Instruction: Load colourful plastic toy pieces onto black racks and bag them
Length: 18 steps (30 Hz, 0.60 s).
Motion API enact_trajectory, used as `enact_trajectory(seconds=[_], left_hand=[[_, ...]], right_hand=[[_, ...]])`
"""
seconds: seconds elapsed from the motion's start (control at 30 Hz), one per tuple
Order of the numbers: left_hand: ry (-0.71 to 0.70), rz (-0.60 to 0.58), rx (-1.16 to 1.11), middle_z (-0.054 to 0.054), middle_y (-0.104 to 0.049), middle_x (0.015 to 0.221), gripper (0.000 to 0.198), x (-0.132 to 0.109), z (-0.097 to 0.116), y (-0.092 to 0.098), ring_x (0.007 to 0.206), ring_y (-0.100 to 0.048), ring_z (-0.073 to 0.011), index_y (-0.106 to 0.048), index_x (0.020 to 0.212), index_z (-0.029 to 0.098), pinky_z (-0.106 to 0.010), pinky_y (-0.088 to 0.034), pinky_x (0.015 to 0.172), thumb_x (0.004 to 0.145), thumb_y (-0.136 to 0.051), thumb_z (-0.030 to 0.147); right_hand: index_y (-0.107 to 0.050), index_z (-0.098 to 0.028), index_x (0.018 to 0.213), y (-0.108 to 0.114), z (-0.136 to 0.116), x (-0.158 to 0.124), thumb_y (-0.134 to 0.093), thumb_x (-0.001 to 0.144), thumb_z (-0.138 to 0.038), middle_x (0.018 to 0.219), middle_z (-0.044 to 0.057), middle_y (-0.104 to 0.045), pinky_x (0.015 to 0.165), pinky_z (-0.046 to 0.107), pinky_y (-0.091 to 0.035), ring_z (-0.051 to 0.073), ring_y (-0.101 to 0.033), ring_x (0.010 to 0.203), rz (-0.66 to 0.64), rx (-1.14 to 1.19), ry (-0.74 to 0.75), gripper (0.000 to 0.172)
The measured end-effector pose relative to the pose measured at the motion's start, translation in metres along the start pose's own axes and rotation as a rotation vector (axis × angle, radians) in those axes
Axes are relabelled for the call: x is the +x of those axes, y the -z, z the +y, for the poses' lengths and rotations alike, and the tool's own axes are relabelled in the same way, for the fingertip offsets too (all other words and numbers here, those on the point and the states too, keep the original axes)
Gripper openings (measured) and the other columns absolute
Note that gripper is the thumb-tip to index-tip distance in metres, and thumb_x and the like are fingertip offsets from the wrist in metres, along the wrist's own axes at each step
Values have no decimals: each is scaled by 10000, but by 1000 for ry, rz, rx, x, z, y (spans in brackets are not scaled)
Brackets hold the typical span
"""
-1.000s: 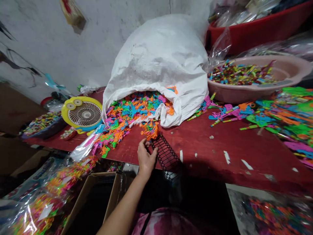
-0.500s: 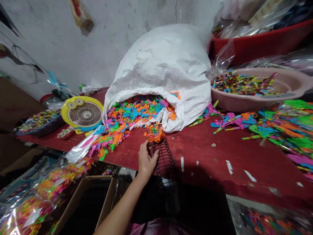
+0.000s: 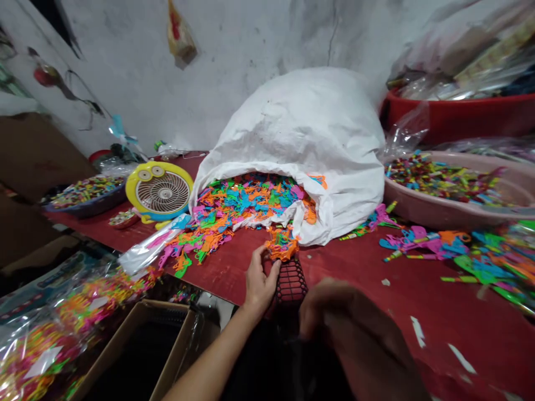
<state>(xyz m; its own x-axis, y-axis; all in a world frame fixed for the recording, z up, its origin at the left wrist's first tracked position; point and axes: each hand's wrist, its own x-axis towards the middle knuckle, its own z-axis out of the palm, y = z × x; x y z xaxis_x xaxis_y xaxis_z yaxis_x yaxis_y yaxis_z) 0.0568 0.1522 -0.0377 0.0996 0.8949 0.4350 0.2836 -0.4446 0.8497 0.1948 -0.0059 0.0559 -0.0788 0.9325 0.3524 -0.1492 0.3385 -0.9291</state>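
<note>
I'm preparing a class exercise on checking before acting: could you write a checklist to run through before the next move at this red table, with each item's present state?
1. Left grip at the black mesh: ok, it is at the mesh's left side.
2. Mostly orange cluster by the mesh: ok, at its far end.
3. White sack open: ok, colourful pieces show in its mouth.
4. Pieces all inside the sack: not ok, some loose pieces lie on the red table.
5. Right grip bare: cannot tell, it is blurred.
</note>
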Motion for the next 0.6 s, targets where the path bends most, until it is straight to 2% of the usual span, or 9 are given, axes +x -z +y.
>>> enact_trajectory(seconds=[0.03,0.07,0.13,0.2,0.27,0.37,0.43,0.5,0.6], left_hand=[[-11,-6,-1,-82,-633,1118,369,0,-1,0,1046,-625,-203,-519,1206,200,-352,-505,942,865,-626,294],[-26,-6,9,-78,-628,1087,328,0,0,-1,1019,-622,-201,-534,1167,196,-346,-509,916,861,-624,274],[-50,-19,46,-69,-614,1019,249,-1,3,-2,939,-613,-192,-561,1089,189,-331,-515,844,848,-612,228],[-30,-39,68,-57,-606,967,243,-7,7,-5,852,-599,-180,-567,1064,192,-321,-513,781,826,-615,197],[16,-74,49,-48,-614,963,310,-18,13,-10,817,-595,-176,-554,1118,210,-327,-511,772,817,-625,194],[65,-186,-43,-32,-641,938,362,-41,20,-17,801,-612,-177,-526,1192,240,-328,-513,758,840,-598,196],[64,-259,-99,-13,-650,865,351,-54,24,-21,749,-613,-172,-529,1176,244,-326,-511,731,836,-594,184],[54,-241,-107,-11,-646,842,334,-59,27,-23,741,-606,-177,-542,1123,233,-342,-510,746,806,-637,191],[62,-116,-67,-70,-628,1007,441,-49,27,-24,912,-601,-234,-537,1109,215,-393,-504,834,719,-743,228]], right_hand=[[-649,-308,1112,9,7,15,-506,946,-384,903,28,-684,717,300,-509,179,-636,829,215,-88,-41,232],[-659,-287,1077,17,13,30,-544,934,-375,893,25,-683,717,290,-505,173,-636,818,365,-181,-81,204],[-677,-249,1050,32,26,52,-586,908,-396,962,48,-684,765,305,-508,188,-638,883,490,-377,-84,224],[-686,-231,1040,41,36,65,-572,910,-411,1046,72,-666,851,339,-503,209,-622,983,493,-563,3,249],[-671,-234,1072,45,42,69,-539,925,-401,1112,82,-642,919,369,-488,218,-599,1055,462,-701,93,259],[-575,-241,1255,45,41,65,-516,932,-390,1249,102,-583,971,430,-465,239,-568,1127,472,-841,150,360],[-513,-242,1334,46,37,60,-520,927,-387,1310,115,-543,1014,480,-426,265,-528,1192,470,-951,201,432],[-517,-255,1330,48,31,58,-518,928,-375,1329,112,-533,1048,510,-383,282,-484,1247,374,-1063,249,420],[-547,-285,1294,54,23,62,-530,924,-363,1331,100,-537,1051,522,-365,291,-467,1267,203,-1189,273,378]])
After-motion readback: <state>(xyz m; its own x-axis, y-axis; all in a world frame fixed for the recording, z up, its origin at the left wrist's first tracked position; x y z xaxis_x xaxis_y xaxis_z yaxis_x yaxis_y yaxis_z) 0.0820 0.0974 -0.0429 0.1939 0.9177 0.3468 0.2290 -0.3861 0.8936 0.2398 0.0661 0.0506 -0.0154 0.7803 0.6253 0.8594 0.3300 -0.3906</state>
